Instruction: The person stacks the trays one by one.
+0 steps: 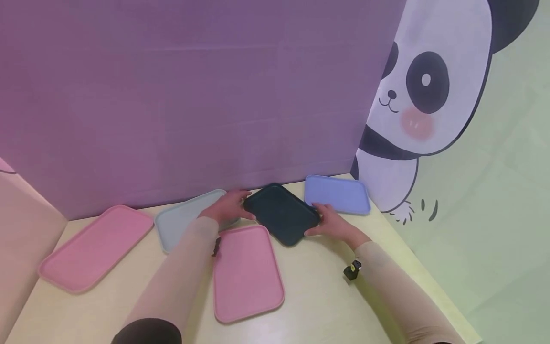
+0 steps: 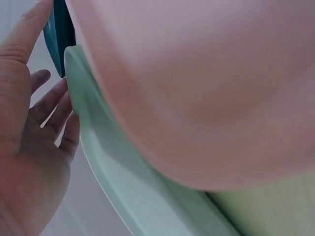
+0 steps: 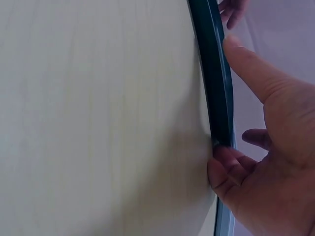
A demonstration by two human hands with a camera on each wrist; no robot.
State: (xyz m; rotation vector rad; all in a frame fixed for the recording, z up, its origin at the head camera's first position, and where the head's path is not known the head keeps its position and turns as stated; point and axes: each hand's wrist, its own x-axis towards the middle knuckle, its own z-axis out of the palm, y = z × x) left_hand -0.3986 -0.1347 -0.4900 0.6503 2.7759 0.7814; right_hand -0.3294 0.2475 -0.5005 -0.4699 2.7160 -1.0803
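Note:
A dark green rectangular tray (image 1: pixel 281 215) lies turned cornerwise near the back of the table, between both hands. My left hand (image 1: pixel 225 208) holds its left corner, thumb toward the front, while reaching over a pale grey-green tray (image 1: pixel 182 217). At the opposite corner, my right hand (image 1: pixel 333 224) grips the tray. In the right wrist view its thumb presses the dark rim (image 3: pixel 214 64) and its other fingers curl under the edge. The left wrist view shows only a sliver of the dark tray (image 2: pixel 59 39), and the left fingers' exact contact is partly hidden.
One pink tray (image 1: pixel 249 274) lies in front of the dark one, another pink tray (image 1: pixel 99 248) at the far left. A periwinkle tray (image 1: pixel 337 193) sits at the back right corner. Behind the table (image 1: pixel 331 296) rises a purple wall (image 1: pixel 215 105); a panda picture (image 1: pixel 429 129) covers the right side.

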